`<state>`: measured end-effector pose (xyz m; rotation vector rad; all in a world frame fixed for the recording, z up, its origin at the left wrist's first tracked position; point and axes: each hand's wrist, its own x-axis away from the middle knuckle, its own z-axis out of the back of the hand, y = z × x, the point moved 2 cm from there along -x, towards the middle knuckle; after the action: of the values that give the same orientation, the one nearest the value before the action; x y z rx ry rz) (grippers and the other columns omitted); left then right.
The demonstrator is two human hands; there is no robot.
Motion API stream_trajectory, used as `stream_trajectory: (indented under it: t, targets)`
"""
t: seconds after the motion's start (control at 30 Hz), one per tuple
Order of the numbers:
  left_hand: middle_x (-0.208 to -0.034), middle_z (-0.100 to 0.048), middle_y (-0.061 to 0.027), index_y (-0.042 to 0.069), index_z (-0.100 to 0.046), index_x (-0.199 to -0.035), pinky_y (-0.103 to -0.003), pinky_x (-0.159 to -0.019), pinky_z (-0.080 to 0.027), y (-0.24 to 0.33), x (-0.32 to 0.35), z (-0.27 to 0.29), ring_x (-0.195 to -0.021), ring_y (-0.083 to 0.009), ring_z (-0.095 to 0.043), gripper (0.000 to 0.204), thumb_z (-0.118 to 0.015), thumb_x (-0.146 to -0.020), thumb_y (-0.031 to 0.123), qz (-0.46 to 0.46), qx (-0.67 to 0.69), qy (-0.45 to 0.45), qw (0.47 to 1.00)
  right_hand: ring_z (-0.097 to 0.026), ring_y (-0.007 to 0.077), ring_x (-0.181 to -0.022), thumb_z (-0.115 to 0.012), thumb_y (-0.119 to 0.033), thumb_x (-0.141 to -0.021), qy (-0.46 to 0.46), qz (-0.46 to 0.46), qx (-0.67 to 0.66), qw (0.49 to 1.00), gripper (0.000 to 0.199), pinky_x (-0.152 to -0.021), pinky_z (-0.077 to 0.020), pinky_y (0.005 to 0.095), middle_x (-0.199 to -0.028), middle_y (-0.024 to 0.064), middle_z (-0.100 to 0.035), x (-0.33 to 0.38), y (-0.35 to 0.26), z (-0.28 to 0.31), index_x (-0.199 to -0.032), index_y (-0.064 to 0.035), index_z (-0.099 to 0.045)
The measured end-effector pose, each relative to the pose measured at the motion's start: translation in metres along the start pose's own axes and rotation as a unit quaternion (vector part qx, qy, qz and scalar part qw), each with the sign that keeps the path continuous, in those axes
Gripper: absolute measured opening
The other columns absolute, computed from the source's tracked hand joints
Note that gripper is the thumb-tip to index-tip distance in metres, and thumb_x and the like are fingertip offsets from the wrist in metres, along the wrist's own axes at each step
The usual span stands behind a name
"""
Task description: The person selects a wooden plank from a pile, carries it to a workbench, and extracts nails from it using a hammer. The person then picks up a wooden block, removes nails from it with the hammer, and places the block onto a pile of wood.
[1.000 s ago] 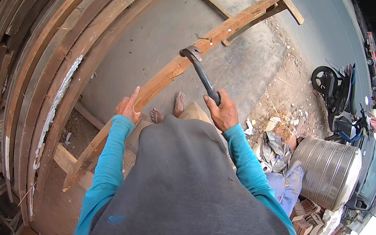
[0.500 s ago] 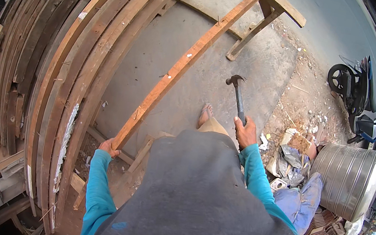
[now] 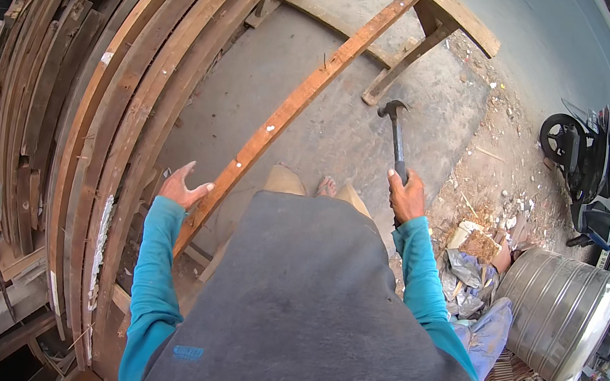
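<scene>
Teal sleeves came up from the lower edge on either side of a grey shirt, and a bare foot showed just beyond its hem on the concrete floor. On the left, the left hand was spread wide, fingers apart, its grip holding nothing; it sat just beside the lower stretch of a long reddish plank, whether touching it or not could not be told. On the right, the right hand had its grip wrapped tight round the dark handle of a claw hammer, whose head stood raised above the floor, to the right of the plank and apart from it. The plank slanted away up to a wooden trestle, its far end resting there. Curved timber boards were stacked along the left. Farther right lay rubble, a metal drum and a parked motorbike.
</scene>
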<state>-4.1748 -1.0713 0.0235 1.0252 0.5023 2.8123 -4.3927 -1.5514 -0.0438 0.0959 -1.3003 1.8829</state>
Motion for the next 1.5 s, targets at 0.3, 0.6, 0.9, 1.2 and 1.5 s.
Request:
stream_trajectory:
  t: [0.3, 0.6, 0.9, 1.2, 1.5]
  targets:
    - [-0.134, -0.060, -0.0213, 0.012, -0.037, -0.149, -0.046, -0.103, -0.047, 0.140, -0.154, -0.067, -0.122, -0.0401, -0.058, 0.085, -0.083, -0.079, 0.027, -0.064, 0.004, 0.004, 0.998, -0.066, 0.0277, -0.082, -0.065, -0.038, -0.093, -0.039, -0.002, 0.038, 0.998, 0.049, -0.075, -0.0508, 0.0410, -0.086, 0.0211, -0.067, -0.078, -0.066, -0.025, -0.110, 0.0079, -0.062]
    - [-0.127, -0.064, -0.0218, 0.013, -0.048, -0.141, -0.046, -0.101, -0.049, 0.143, -0.235, -0.018, -0.119, -0.0400, -0.060, 0.069, -0.081, -0.081, 0.020, -0.104, 0.137, 0.017, 0.985, -0.052, 0.0130, -0.057, -0.066, -0.033, -0.096, -0.011, -0.019, -0.010, 1.000, 0.035, -0.051, -0.0434, 0.0324, -0.068, 0.0061, -0.057, -0.175, -0.169, -0.022, -0.092, 0.0011, -0.057]
    - [-0.116, -0.070, -0.0188, 0.011, -0.057, -0.132, -0.046, -0.094, -0.051, 0.192, -0.280, 0.011, -0.111, -0.0379, -0.065, 0.062, -0.081, -0.079, 0.032, 0.016, 0.100, -0.010, 0.995, -0.049, 0.0079, -0.051, -0.065, -0.027, -0.099, -0.020, 0.145, -0.126, 0.981, 0.026, -0.046, -0.0388, 0.0243, -0.064, -0.0009, -0.052, -0.267, -0.285, -0.036, -0.091, -0.0051, -0.054]
    - [-0.112, -0.071, -0.0161, 0.013, -0.064, -0.121, -0.046, -0.091, -0.052, 0.246, -0.269, -0.004, -0.106, -0.0385, -0.066, 0.053, -0.079, -0.078, 0.042, 0.080, 0.038, 0.005, 0.996, -0.058, 0.0284, -0.068, -0.067, -0.037, -0.092, -0.251, 0.201, 0.142, 0.936, 0.038, -0.068, -0.0486, 0.0408, -0.075, 0.0171, -0.061, -0.350, -0.243, -0.028, -0.098, -0.0003, -0.062]
    - [-0.107, -0.072, -0.0164, 0.012, -0.064, -0.119, -0.046, -0.091, -0.052, 0.260, -0.289, -0.012, -0.104, -0.0390, -0.066, 0.054, -0.081, -0.076, 0.039, 0.092, 0.053, 0.000, 0.994, -0.058, 0.0196, -0.066, -0.068, -0.019, -0.094, -0.215, 0.221, -0.004, 0.951, 0.021, -0.063, -0.0482, 0.0351, -0.073, 0.0095, -0.061, -0.382, -0.249, 0.002, -0.094, -0.0021, -0.056]
